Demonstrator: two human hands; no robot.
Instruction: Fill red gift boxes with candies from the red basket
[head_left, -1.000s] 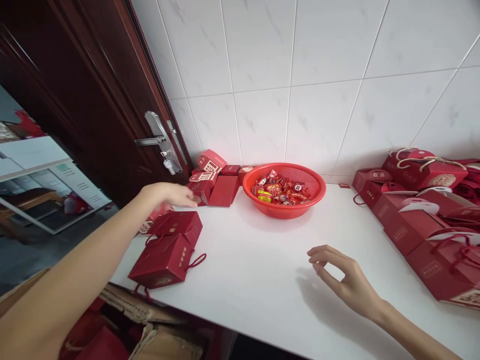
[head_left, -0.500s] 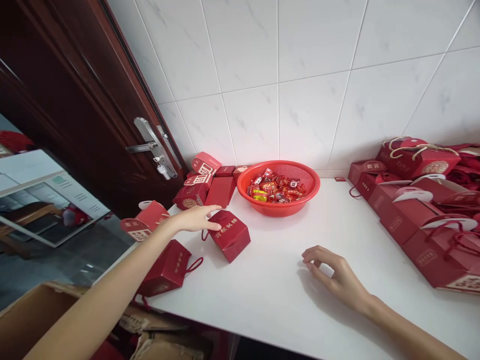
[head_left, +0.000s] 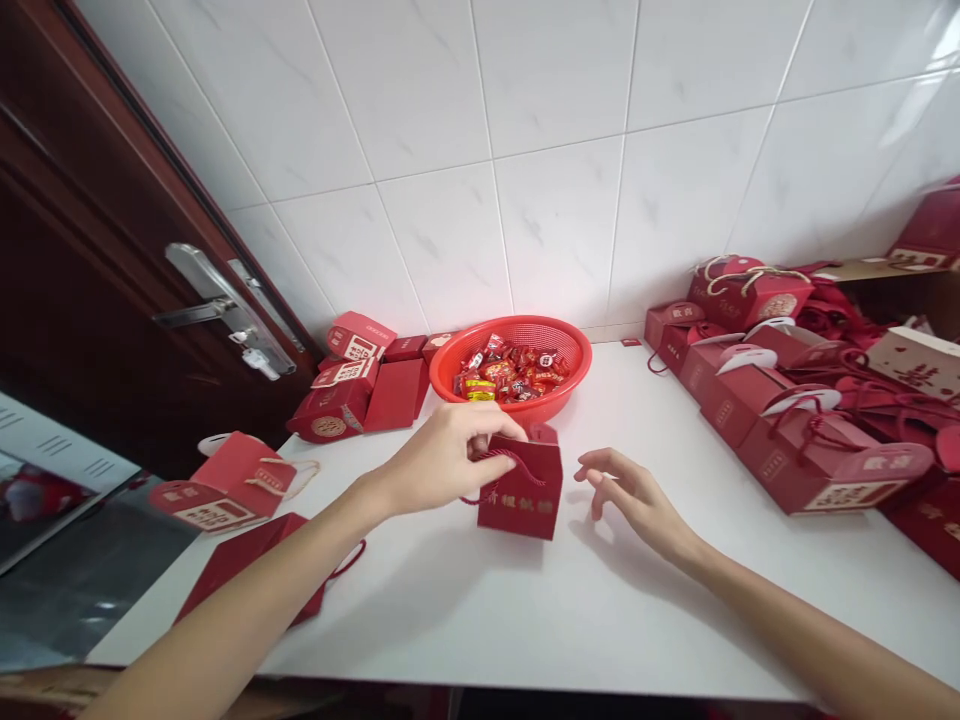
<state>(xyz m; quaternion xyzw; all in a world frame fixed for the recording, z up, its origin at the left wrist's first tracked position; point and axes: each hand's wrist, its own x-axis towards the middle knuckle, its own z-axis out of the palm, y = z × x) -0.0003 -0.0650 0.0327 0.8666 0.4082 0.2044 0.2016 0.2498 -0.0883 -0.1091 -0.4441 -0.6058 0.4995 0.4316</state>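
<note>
My left hand (head_left: 457,455) is closed on the top of a small dark-red gift box (head_left: 521,500) with gold lettering and a red cord handle. The box is upright, its lower edge at or just above the white table; I cannot tell if it touches. To its right, my right hand (head_left: 622,495) hovers with fingers bent and apart, holding nothing. Right behind the gift box stands a red plastic basket (head_left: 442,375) of wrapped candies (head_left: 517,370). Another dark-red box (head_left: 240,565) lies partly hidden behind my left forearm.
Several red boxes (head_left: 780,430) crowd the right side of the white table (head_left: 420,620). More boxes (head_left: 337,395) lean at the back left, and an open one with a cord (head_left: 247,475) lies at the left edge. A dark door (head_left: 120,330) with a metal handle stands at left.
My left hand has taken hold of the gift box, brought it to the right and set it upright. My right hand has come closer to it. The view has turned to the right.
</note>
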